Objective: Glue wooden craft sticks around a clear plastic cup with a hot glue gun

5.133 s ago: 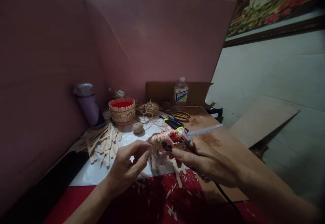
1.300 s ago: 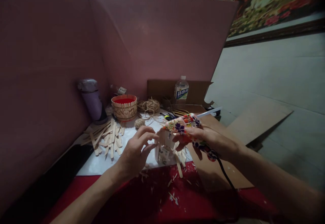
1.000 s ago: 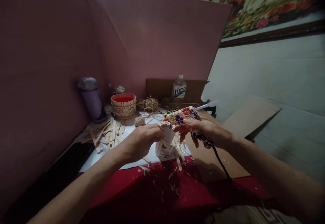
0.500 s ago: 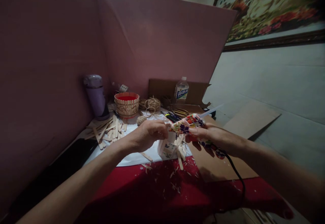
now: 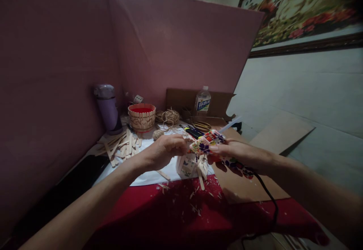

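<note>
In my right hand (image 5: 227, 153) is a flower-patterned hot glue gun (image 5: 208, 143), its nozzle pointing left and a translucent glue stick (image 5: 230, 124) jutting from its back. A black cord trails from the handle. My left hand (image 5: 170, 150) is closed in a pinch right by the nozzle; a small pale edge shows at the fingertips, but its kind is hidden. Below both hands stands a whitish container (image 5: 186, 167) with a printed pattern, partly covered by them. Wooden craft sticks (image 5: 202, 172) lie beside it.
A stick-covered basket (image 5: 141, 118), a purple tumbler (image 5: 107, 108) and a pile of craft sticks (image 5: 124, 144) are at the left. Behind are twine (image 5: 170, 116), scissors (image 5: 202, 126) and a plastic bottle (image 5: 203, 101). Cardboard (image 5: 241, 185) lies right, with wood scraps on the red cloth (image 5: 170, 212).
The glue gun has tilted a little and its back end has shifted slightly left and down, with the glue stick. The cord has swung slightly. My left hand stays nearly still.
</note>
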### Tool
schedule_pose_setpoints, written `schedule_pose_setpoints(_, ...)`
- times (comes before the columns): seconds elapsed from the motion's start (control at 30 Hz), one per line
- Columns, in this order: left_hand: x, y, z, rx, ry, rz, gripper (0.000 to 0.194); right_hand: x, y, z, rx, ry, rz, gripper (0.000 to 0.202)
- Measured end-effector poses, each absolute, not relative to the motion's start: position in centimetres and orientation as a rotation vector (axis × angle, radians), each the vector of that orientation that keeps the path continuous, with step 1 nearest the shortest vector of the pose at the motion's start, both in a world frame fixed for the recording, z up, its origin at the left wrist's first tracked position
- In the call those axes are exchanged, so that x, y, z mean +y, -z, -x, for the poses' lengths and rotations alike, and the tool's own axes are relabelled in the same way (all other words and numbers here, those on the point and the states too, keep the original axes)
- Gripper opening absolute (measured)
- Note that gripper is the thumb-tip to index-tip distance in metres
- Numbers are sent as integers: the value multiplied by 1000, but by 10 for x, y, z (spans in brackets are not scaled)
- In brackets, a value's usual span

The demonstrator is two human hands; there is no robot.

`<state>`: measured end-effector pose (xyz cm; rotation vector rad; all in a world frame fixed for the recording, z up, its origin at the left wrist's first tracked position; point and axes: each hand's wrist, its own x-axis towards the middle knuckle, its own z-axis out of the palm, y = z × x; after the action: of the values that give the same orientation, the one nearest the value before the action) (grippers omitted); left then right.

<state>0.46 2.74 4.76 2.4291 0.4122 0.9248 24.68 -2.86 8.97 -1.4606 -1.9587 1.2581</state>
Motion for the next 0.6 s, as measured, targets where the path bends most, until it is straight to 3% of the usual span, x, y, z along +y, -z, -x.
schedule_pose_setpoints(0.33,28,-50,-2,433,-893,-2517,17,-30,-86,-237,-1723,-1409,1443,44)
schedule_pose_setpoints(0.6,15,-27,-3,636,-1170,-2471,13,-31,-77,-233,-1485,-1435,1173,36)
